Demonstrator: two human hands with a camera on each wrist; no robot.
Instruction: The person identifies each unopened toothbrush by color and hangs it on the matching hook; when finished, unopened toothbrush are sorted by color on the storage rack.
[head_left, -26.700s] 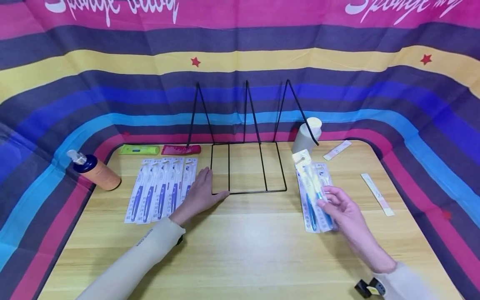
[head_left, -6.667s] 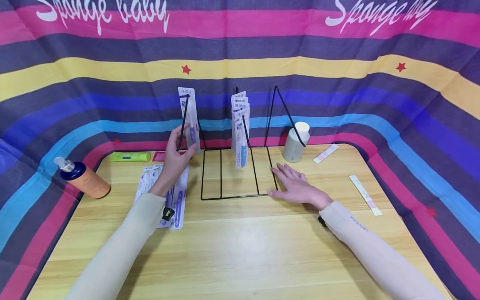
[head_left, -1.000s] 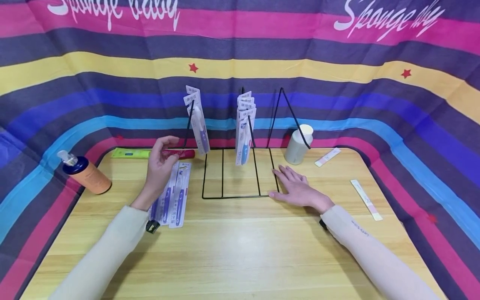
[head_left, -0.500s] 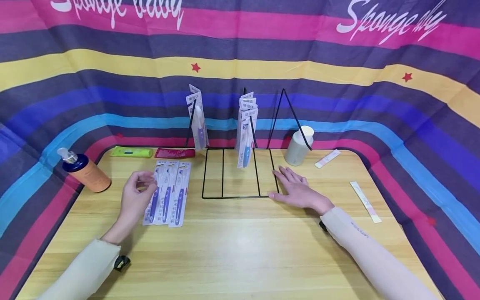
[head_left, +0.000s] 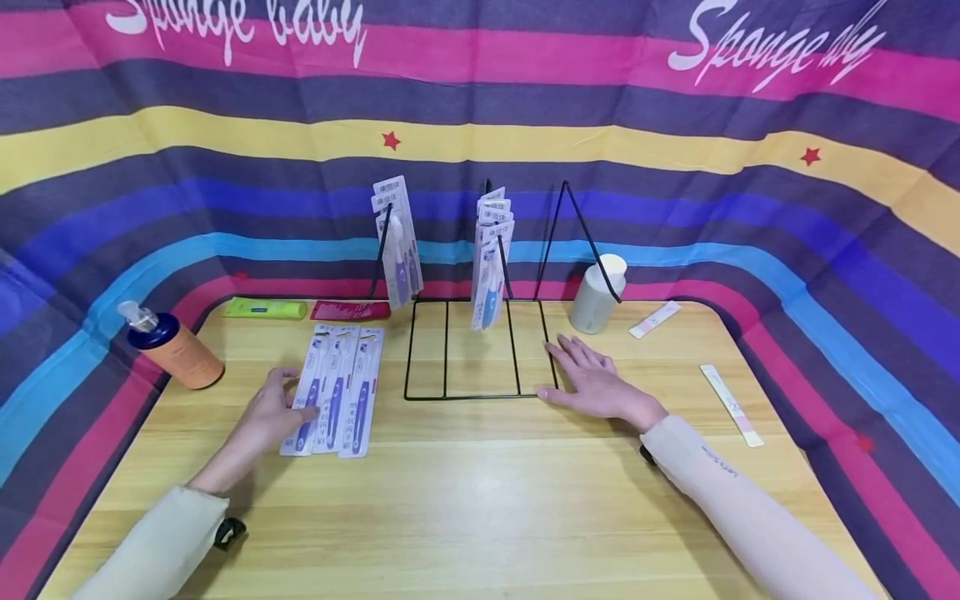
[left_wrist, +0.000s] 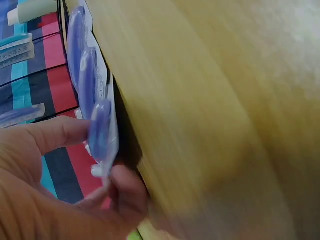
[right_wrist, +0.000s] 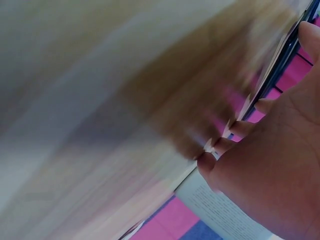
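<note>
Three packaged purple toothbrushes lie side by side left of the black wire rack [head_left: 480, 397]. My left hand [head_left: 266, 417] pinches the edge of the leftmost toothbrush pack [head_left: 306, 408]. In the left wrist view, the thumb [left_wrist: 65, 134] presses on that pack's front while the fingers curl at its edge. Purple toothbrush packs [head_left: 397, 250] hang on the rack's left prong, and several packs, the front one blue-handled [head_left: 489, 292], hang on the middle prong. My right hand [head_left: 592, 383] rests with spread fingers on the rack's right front corner; the right wrist view shows its palm [right_wrist: 280, 165].
A white-capped bottle [head_left: 594, 300] stands behind the bare right prong [head_left: 581, 225]. Green [head_left: 264, 308] and red [head_left: 350, 311] tubes lie at the back left, near an orange pump bottle [head_left: 180, 357]. Two paper sachets [head_left: 731, 404] lie on the right.
Since the oldest frame, toothbrush packs have gone from the table onto two prongs. Within the last second, my left hand came down leftward from the rack onto the leftmost pack. The right hand stayed.
</note>
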